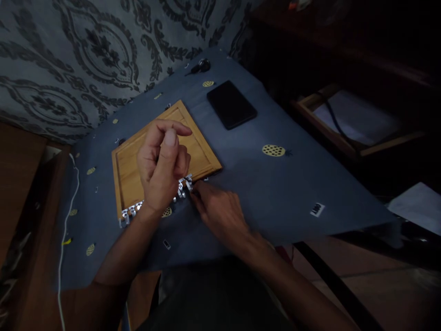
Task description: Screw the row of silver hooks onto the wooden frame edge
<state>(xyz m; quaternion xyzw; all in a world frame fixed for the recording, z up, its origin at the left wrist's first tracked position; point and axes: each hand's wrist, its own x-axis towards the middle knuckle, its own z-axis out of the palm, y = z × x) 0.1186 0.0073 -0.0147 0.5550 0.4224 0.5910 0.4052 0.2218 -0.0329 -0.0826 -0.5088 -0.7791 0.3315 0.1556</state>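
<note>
A wooden panel [198, 151] with a raised border lies on the blue patterned cloth. Along its near edge runs a row of silvery metal pieces with hook-like prongs [131, 210], partly hidden behind my left wrist. My left hand [163, 158] is raised over the panel, its index finger bent forward, thumb up and other fingers curled in; whatever they may hold is hidden. At the right end of the metal row, my right hand [220, 209] has its fingers closed together by the panel's near corner. Its fingertips are in shadow, so what they grip cannot be made out.
A black tablet-like device [231, 105] lies beyond the panel, and a small dark tool-like object [200, 66] sits at the far end. A white cable [73, 188] runs down the left side. Patterned fabric [103, 50] hangs behind. An open wooden drawer or frame [389, 146] is at the right.
</note>
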